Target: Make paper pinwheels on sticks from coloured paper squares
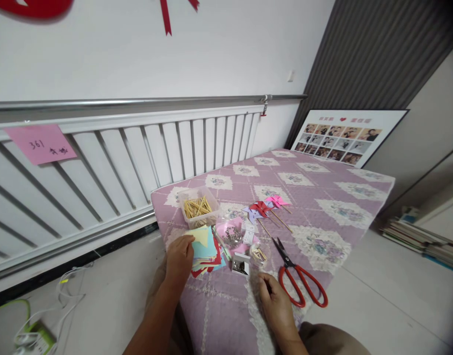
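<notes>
My left hand is closed at the stack of square coloured papers, its fingertips pinching the edge of a pale yellow paper sheet on top. Blue, red and yellow edges fan out below. My right hand rests near the table's front edge, fingers curled and thumb against the index finger, with nothing visible in them. Right beside it lie scissors with red handles, blades parted. A small open box with dark contents and a round clear container with small pale sticks sit just beyond that hand.
Behind the papers stands a clear tub of wooden sticks. A bag of small metal pieces lies in the middle. Paper pinwheels on sticks lie further back. A white radiator runs along the table's left; a photo board leans behind.
</notes>
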`<state>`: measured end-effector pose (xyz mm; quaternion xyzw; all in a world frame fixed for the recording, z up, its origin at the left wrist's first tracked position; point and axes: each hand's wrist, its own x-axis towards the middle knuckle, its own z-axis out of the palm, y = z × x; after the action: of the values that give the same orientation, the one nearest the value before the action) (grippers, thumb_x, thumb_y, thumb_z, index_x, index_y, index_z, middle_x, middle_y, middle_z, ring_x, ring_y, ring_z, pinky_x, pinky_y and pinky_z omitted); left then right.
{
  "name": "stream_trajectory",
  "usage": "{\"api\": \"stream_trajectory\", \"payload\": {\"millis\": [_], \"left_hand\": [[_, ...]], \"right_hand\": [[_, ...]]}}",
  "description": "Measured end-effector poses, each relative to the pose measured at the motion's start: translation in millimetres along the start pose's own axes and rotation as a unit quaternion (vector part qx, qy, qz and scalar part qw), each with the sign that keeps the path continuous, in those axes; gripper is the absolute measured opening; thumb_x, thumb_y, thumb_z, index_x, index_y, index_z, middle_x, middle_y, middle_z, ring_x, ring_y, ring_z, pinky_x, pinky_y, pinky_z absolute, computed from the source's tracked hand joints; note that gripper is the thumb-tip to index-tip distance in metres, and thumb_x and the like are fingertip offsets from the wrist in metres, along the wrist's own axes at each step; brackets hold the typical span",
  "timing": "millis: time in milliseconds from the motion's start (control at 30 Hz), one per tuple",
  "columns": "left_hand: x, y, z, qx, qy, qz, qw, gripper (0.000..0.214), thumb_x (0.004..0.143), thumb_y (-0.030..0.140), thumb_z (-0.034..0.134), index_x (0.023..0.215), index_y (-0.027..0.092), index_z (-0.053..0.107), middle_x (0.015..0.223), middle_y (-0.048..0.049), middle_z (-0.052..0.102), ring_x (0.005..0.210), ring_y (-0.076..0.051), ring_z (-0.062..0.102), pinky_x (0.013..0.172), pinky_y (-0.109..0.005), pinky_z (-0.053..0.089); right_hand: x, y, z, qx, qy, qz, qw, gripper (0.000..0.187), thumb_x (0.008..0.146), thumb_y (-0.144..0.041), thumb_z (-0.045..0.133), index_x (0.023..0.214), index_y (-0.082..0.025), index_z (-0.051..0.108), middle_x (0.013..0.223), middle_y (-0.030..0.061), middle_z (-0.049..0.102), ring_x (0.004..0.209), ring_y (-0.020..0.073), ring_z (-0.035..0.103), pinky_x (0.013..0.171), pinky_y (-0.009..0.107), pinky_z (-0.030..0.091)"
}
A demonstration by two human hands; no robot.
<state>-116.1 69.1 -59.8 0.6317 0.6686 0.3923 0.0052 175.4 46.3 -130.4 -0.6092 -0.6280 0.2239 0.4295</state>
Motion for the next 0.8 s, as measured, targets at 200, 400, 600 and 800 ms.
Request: {"api": "stream_trajectory", "payload": {"millis": [200, 400, 600, 800], "left_hand": [[-21.0, 33.3, -10.6, -0.132, 0.118, 0.047, 0.983, 0.028, 0.083, 0.008, 0.043, 0.092, 0.02, 0.067, 0.113, -0.0072, 0.063, 0.113, -0.02, 0.055, 0.1, -0.042, 0.046], [-46.0, 48.6, 11.7, -0.132, 0.103, 0.083, 0.982, 0.031, 0.077, 0.002, 0.045, 0.087, 0.021, 0.067, 0.114, -0.0068, 0.062, 0.114, -0.021, 0.054, 0.1, -0.044, 0.045], [-43.9, 13.3, 32.3, -0.113, 0.102, 0.057, 0.987, 0.03, 0.075, 0.002, 0.047, 0.087, 0.02, 0.068, 0.108, -0.0077, 0.065, 0.106, -0.024, 0.058, 0.095, -0.049, 0.048], [-41.0, 6.9, 15.7, -0.189, 0.116, -0.029, 0.975, 0.026, 0.08, 0.01, 0.047, 0.089, 0.02, 0.069, 0.112, -0.0084, 0.064, 0.108, -0.022, 0.058, 0.098, -0.046, 0.047]], "right_hand": [[-0.1, -2.8, 0.0, 0.009, -0.003, -0.002, 1.0, 0.032, 0.086, -0.043, 0.046, 0.091, -0.017, 0.065, 0.088, 0.0104, 0.072, 0.083, 0.0253, 0.066, 0.078, 0.033, 0.052], [-2.5, -7.6, -1.0, 0.011, -0.006, -0.006, 1.0, 0.031, 0.088, -0.041, 0.044, 0.088, -0.017, 0.064, 0.085, 0.0091, 0.071, 0.082, 0.0244, 0.065, 0.077, 0.033, 0.051], [-3.0, -3.9, 1.1, 0.017, -0.008, -0.005, 1.0, 0.03, 0.087, -0.041, 0.045, 0.088, -0.017, 0.063, 0.085, 0.0099, 0.069, 0.081, 0.0253, 0.064, 0.077, 0.035, 0.049], [-3.0, -3.4, 0.4, 0.026, -0.011, -0.002, 1.0, 0.028, 0.087, -0.04, 0.046, 0.089, -0.017, 0.063, 0.085, 0.0097, 0.069, 0.082, 0.0254, 0.064, 0.078, 0.035, 0.048]]}}
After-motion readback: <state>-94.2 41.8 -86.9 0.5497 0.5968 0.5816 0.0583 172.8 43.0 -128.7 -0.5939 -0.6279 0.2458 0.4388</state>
